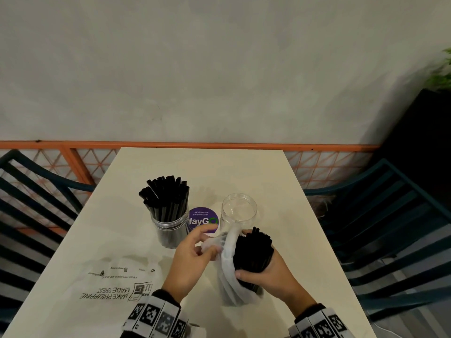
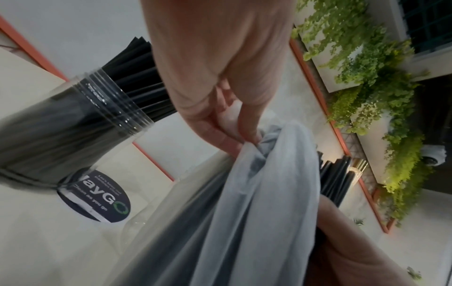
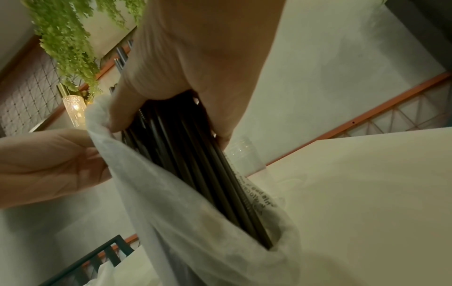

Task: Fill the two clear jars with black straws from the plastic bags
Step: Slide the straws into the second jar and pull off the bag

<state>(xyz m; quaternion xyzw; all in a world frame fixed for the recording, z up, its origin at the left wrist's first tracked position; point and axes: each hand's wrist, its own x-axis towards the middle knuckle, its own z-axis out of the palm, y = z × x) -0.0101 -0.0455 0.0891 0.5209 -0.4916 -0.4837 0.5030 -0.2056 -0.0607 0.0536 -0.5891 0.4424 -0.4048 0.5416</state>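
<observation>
A clear jar [image 1: 170, 230] packed with black straws stands left of centre on the table. To its right stands a second clear jar [image 1: 239, 211], with no straws in it. Just in front of that jar my right hand [image 1: 266, 272] grips a bundle of black straws [image 1: 253, 252] that stands half inside a thin white plastic bag [image 1: 229, 284]. My left hand [image 1: 195, 252] pinches the bag's upper edge [image 2: 254, 139] and holds it aside. In the right wrist view the straws [image 3: 195, 166] run down into the bag's mouth [image 3: 186, 222].
An emptied white printed bag [image 1: 114, 286] lies flat at the front left of the cream table [image 1: 280, 181]. A purple round sticker [image 1: 202, 219] sits between the jars. Dark slatted chairs [image 1: 390, 215] flank the table; a wall runs behind it.
</observation>
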